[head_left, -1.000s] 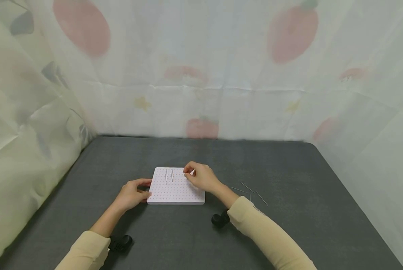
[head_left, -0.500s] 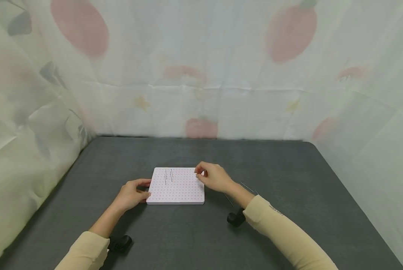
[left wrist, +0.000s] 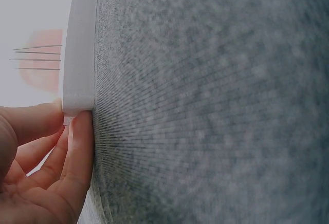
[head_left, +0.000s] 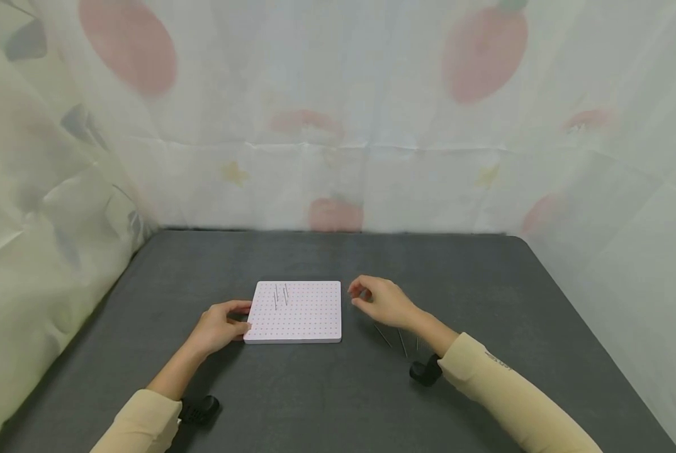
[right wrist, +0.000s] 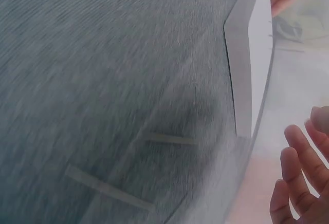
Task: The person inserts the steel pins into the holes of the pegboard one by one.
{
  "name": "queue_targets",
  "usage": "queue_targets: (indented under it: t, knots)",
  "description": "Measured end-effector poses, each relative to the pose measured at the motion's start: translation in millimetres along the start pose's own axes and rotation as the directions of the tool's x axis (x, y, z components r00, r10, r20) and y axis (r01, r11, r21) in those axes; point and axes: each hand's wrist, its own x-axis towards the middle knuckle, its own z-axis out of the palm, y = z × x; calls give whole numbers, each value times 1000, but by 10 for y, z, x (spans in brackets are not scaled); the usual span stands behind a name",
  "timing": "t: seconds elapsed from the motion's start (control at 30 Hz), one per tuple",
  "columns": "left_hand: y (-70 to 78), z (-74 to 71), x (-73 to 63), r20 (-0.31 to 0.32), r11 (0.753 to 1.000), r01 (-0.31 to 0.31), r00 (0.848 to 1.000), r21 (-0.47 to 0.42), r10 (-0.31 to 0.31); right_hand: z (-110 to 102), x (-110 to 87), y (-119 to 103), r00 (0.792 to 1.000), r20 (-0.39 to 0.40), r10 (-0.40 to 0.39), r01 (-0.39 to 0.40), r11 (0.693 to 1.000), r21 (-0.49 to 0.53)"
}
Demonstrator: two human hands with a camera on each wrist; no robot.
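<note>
A white pegboard with a grid of small holes lies flat on the dark table. Several thin metal pins stand upright in it near its far left corner, and they show as thin lines in the left wrist view. My left hand holds the board's left edge, thumb at the top edge and fingers against the side. Just off the board's right side, my right hand hovers over the table, its fingers loosely bent and nothing visible between them.
Loose metal pins lie on the dark table beneath and in front of the right hand, some partly hidden by the forearm. A pale fruit-print curtain hangs behind the table and along both sides.
My right hand has moved rightward from over the board to beside it, uncovering the board's right part. The left hand keeps its hold on the board, and the upright pins look unchanged.
</note>
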Motion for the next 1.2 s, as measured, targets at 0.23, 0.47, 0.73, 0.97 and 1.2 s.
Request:
queue_targets:
  t: [0.23,0.47,0.73,0.97,1.2]
  knots:
    - [19,2,-12,-2,1000,4,1000,1,-4,-188,-172,115,1000,-18,-5,4,1000,-9]
    - [9,3,-6,-1,1000,-1,1000,-2,1,-328,-384,229,998,-58,14,-15,1000,-13]
    - [12,-2,-8,-2,1000,-8,1000,7,8,-404,-657,463,987,-156,35,-38,999,-19]
    - [18,4,4,-3,1000,-7,1000,14,7,-454,-893,647,973,-221,65,-72,997,-25]
    - [5,0,1,5,1000,-6,1000,4,6,-491,-1044,734,967,-223,123,-135,990,-43]
